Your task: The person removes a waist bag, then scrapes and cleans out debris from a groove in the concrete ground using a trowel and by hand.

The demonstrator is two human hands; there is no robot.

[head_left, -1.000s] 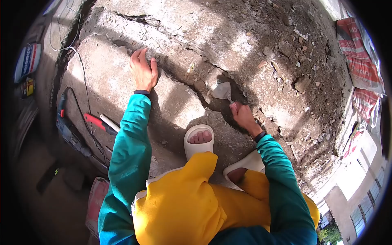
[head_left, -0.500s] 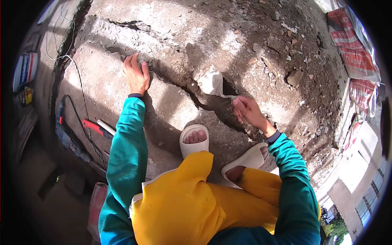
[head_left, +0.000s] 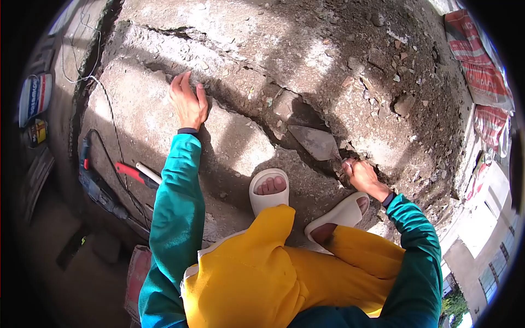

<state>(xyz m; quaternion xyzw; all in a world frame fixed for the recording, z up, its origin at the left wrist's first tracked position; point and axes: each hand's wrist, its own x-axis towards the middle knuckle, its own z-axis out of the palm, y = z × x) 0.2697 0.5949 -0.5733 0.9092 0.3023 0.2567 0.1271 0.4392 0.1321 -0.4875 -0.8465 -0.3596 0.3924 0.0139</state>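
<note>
A pointed trowel [head_left: 315, 142] is in my right hand [head_left: 365, 179], its fingers wrapped round the handle end. The grey metal blade points up and left over the crack [head_left: 262, 127] in the broken concrete; I cannot tell whether it touches the dirt. My left hand [head_left: 189, 104] leans on the upper edge of the concrete slab [head_left: 147, 98], fingers stretched out and holding nothing. Just above its fingertips runs the left part of the crack, with loose rubble along it.
A power tool [head_left: 101, 186] with a cord and a red-and-black tool [head_left: 134, 174] lie on the left. Red-and-white sacks [head_left: 478, 71] line the right side. Stones and rubble [head_left: 404, 104] cover the ground ahead. My sandalled feet [head_left: 270, 188] stand on the slab below the crack.
My right hand has moved right and toward me, drawing the trowel along the crack. Its blade has turned from a bright, tilted angle to a greyer, flatter one. My left hand stays on the slab.
</note>
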